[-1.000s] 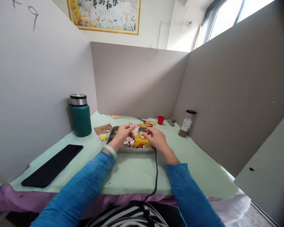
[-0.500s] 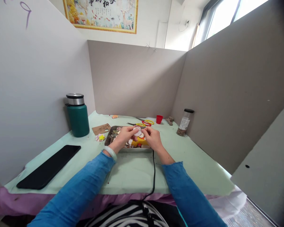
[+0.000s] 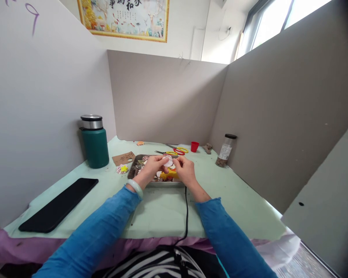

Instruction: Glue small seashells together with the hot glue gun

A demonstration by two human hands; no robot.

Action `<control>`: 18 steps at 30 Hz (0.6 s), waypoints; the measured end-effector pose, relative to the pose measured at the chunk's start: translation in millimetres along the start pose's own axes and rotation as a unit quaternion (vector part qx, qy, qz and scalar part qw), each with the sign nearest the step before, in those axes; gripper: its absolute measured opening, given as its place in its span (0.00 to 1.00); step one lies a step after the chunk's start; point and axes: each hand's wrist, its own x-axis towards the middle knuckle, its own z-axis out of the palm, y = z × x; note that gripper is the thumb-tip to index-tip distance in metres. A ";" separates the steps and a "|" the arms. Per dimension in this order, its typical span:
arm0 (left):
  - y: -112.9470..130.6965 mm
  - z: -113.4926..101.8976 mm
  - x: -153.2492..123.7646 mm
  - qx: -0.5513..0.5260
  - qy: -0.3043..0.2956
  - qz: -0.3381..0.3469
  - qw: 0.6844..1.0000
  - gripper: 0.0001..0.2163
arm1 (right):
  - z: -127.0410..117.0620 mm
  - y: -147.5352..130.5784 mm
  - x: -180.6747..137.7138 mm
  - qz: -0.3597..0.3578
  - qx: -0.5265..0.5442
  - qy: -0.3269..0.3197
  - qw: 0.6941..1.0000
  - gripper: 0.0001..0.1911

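Note:
My left hand [image 3: 153, 167], with a pale bangle at its wrist, pinches a small white round piece with a wavy edge [image 3: 168, 161]. My right hand [image 3: 185, 169] is closed at the right side of that piece, thumb and fingertips pressed together; whatever they pinch is too small to make out. Both hands are over a metal tray [image 3: 162, 184] of small mixed pieces, some looking like shells. A yellow piece [image 3: 169, 175] lies in the tray between my hands. The hands hide part of the contents.
Left of the tray are a brown card [image 3: 123, 158], a decorated disc with a yellow star [image 3: 122, 169], a black phone-like slab [image 3: 59, 204] and a green bottle [image 3: 95, 146]. Behind it lie scissors [image 3: 179, 151] and a red cup [image 3: 194, 146]. A jar [image 3: 225, 151] leans right.
My right hand has shifted slightly left, its fingertips nearer the white piece. My left hand keeps its hold on the piece. The view has moved very slightly.

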 end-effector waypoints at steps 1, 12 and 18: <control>0.2 0.0 -0.1 -0.003 -0.001 0.000 1.000 0.16 | 0.3 0.0 -0.1 -0.004 -0.003 0.002 1.000 0.15; 1.8 -2.9 -0.9 0.111 -0.008 0.035 0.993 0.14 | -5.4 3.2 3.8 0.001 0.000 -0.021 1.000 0.15; 2.0 -2.0 -1.7 0.109 -0.003 0.027 0.994 0.14 | -4.5 2.3 2.7 0.008 0.010 -0.022 1.000 0.15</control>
